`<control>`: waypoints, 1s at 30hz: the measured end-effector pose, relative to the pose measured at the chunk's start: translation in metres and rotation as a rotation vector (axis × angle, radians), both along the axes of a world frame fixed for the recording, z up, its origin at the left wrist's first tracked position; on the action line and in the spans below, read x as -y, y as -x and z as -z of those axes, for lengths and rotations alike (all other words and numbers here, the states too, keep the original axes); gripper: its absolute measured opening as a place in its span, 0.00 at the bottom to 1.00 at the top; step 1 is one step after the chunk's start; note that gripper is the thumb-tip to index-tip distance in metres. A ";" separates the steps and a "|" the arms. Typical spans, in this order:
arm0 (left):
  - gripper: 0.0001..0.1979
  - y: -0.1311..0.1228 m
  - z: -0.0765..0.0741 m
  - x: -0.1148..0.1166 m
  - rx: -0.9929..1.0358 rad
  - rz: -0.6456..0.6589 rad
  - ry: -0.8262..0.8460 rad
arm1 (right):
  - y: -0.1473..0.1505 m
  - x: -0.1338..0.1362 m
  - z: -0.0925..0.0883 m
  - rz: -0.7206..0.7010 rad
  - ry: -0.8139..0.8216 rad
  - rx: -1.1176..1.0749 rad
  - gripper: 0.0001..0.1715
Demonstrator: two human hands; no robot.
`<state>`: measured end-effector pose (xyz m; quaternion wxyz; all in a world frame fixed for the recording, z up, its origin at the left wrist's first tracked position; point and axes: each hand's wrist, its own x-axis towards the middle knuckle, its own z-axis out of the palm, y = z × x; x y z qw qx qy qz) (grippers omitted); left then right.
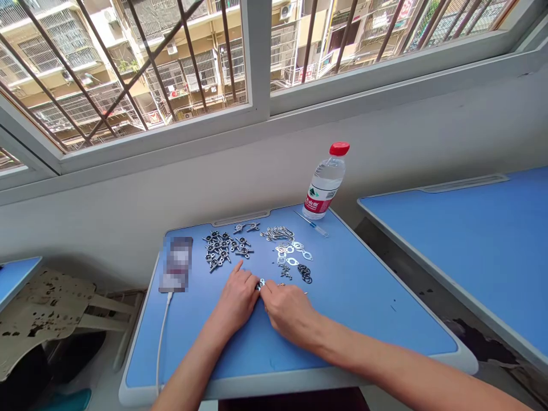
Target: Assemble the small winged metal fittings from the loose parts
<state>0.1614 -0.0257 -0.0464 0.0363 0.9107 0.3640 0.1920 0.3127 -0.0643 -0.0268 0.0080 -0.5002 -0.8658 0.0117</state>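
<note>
Both of my hands rest on a small blue desk (363, 297) and meet over one small metal part (261, 283). My left hand (237, 297) has its fingers curled, pinching the part from the left. My right hand (287, 308) pinches the same part from the right, fingers closed. Just beyond my left hand lies a cluster of dark assembled metal pieces (225, 248). Beyond my right hand are loose silver plates (291, 251), more small silver parts (277, 233) and black rings (305, 273).
A phone (176, 264) with a white cable (161, 337) lies at the desk's left. A water bottle with a red cap (326, 181) stands at the far right corner beside a thin screwdriver (313, 224). Another blue desk (479, 251) is to the right; a worn chair (43, 308) to the left.
</note>
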 end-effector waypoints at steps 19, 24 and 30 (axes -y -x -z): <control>0.08 0.001 -0.005 -0.009 0.057 -0.016 0.178 | -0.030 -0.022 -0.023 0.173 0.217 -0.239 0.16; 0.07 0.000 -0.008 -0.009 0.078 0.004 0.202 | -0.034 -0.025 -0.023 0.181 0.268 -0.314 0.14; 0.06 -0.001 -0.010 -0.011 0.081 0.051 0.216 | -0.036 -0.027 -0.026 0.121 0.274 -0.294 0.09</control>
